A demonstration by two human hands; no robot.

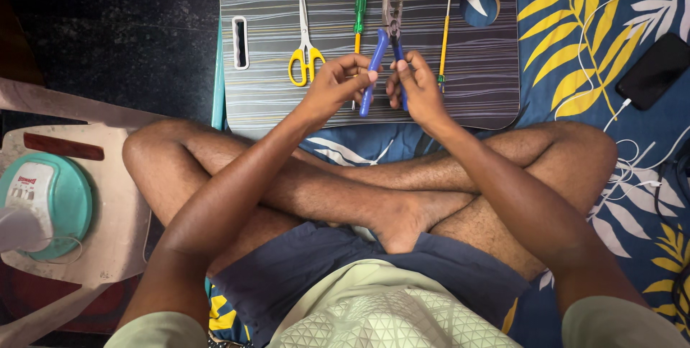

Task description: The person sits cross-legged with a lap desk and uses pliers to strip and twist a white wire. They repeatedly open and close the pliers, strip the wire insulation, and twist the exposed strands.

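Blue-handled pliers (383, 46) are sitting in both hands: I'm seeing the left hand (336, 88) pinching one handle and the right hand (415, 86) closing on the other, jaws pointing away, just above the striped lap counter (273, 104). Yellow scissors (305, 50) are lying left of the hands, green screwdriver (359, 14) beyond the left hand, thin yellow tool (445, 32) right. My read: mid-pickup; a firmer grip is needed.
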